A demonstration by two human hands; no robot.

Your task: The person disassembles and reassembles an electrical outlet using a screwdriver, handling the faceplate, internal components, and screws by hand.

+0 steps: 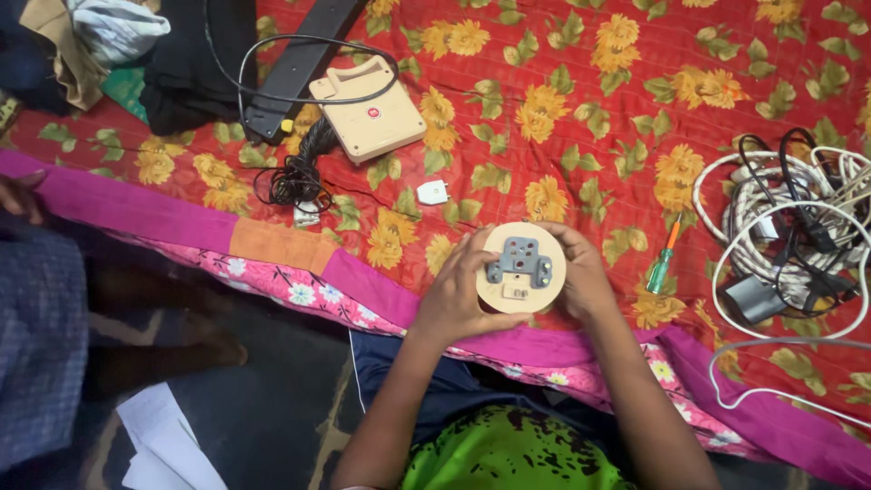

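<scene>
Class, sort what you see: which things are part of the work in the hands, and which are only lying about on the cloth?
In hand:
- round socket board
- left hand
- right hand

Lying about:
- green screwdriver
- beige switch box
- small white plug
- white cable coil
- black power strip

I'm looking into a home, most likely a bedroom. A bed (635, 91) wears a red floral sheet with a pink patchwork border, folded clothes (109, 45) are piled at its far corner, and loose cables (789, 227) lie on it.
</scene>
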